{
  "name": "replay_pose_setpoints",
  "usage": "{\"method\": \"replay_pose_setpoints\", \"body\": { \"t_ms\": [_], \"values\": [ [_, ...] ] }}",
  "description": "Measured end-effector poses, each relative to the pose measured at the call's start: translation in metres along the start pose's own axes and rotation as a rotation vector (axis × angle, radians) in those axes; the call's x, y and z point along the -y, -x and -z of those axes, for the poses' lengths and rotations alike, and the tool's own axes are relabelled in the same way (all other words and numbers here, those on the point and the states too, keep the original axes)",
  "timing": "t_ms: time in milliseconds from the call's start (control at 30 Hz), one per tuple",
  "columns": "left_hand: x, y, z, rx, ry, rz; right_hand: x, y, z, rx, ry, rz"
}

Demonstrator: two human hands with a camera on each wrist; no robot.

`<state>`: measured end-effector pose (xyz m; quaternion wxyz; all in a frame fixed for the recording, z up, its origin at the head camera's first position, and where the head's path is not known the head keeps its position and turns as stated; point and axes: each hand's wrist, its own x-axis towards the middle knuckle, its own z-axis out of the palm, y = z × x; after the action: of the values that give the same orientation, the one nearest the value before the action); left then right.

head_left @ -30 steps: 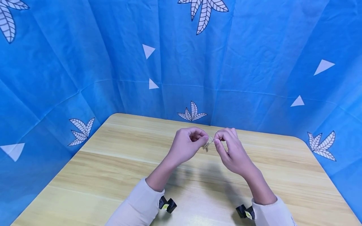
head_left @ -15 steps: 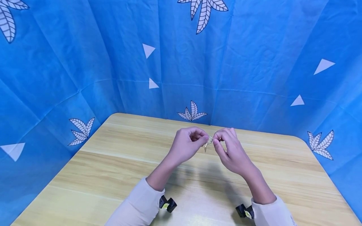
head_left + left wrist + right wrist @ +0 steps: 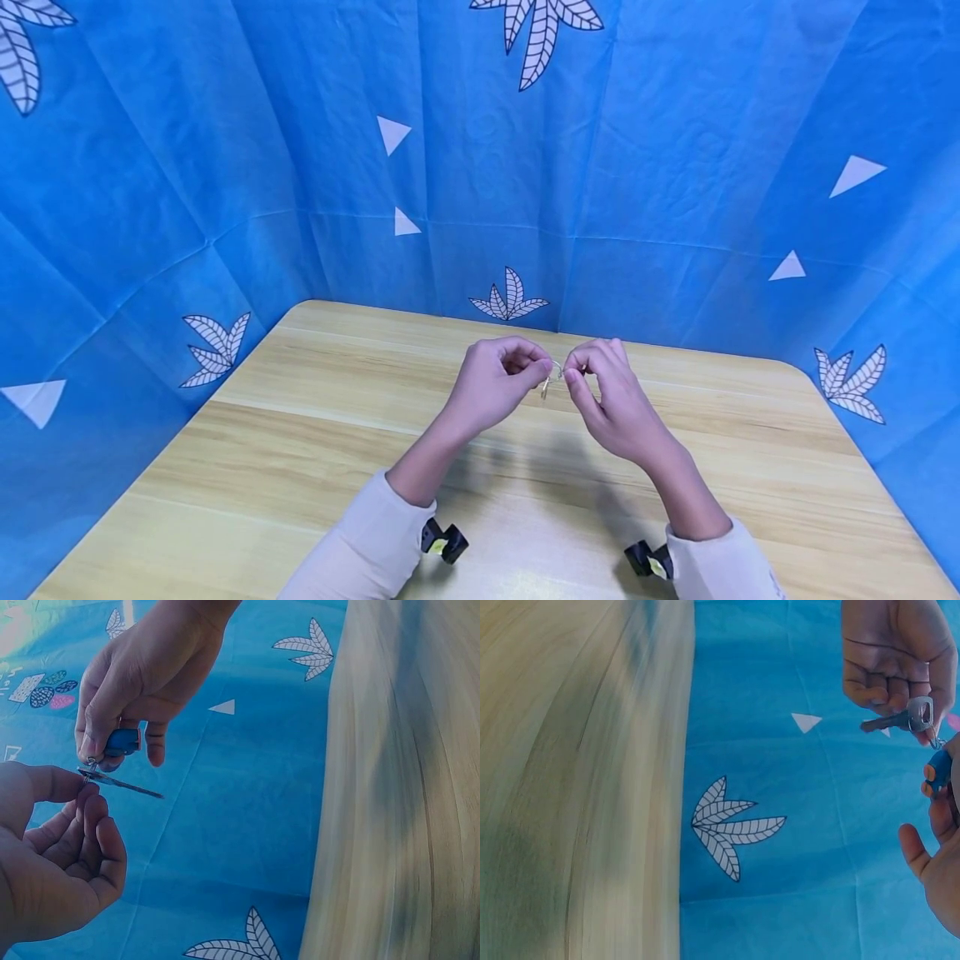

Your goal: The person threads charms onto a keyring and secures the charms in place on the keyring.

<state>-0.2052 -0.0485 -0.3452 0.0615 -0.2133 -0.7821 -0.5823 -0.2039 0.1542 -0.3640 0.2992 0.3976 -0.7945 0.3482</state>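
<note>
In the head view my left hand [image 3: 491, 383] and right hand [image 3: 618, 404] meet above the table, fingertips a small gap apart. Between them shows a thin metal key ring [image 3: 558, 367], which my left thumb and index finger pinch. A metal key [image 3: 911, 718] dangles from it beside the left fingertips, seen nearly edge-on in the left wrist view. My right thumb and fingers hold a small blue keychain [image 3: 123, 742] with an orange-red end, pinching it where its small metal link meets the ring. My right fingers partly cover the keychain [image 3: 938, 771].
Below the hands lies a light wood-grain table [image 3: 300, 467] with rounded far corners. A blue curtain [image 3: 480, 167] with white leaves and triangles stands behind and at both sides. Black wrist cameras [image 3: 453, 546] sit at both light sleeves.
The hanging key has turned from showing its flat side to nearly edge-on. My right fingertips have shifted slightly left towards the ring. My left hand has stayed put.
</note>
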Motion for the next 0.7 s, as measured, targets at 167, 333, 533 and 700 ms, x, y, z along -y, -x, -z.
{"method": "replay_pose_setpoints", "body": {
  "t_ms": [167, 333, 533, 700],
  "values": [
    [0.0005, -0.0004, -0.0005, 0.002, 0.001, 0.005, -0.0008, -0.0001, -0.0001, -0.005, 0.000, 0.005],
    [0.0007, -0.0005, -0.0009, 0.004, -0.005, 0.008, -0.0011, 0.0000, 0.0001, -0.006, 0.002, 0.007],
    [0.0000, 0.0002, -0.0003, 0.006, -0.008, 0.006, -0.0020, 0.0002, 0.0008, -0.009, 0.005, 0.013],
    [0.0012, 0.0008, 0.0009, 0.012, -0.013, -0.007, -0.0040, 0.0023, 0.0003, -0.011, 0.018, 0.002]
  ]
}}
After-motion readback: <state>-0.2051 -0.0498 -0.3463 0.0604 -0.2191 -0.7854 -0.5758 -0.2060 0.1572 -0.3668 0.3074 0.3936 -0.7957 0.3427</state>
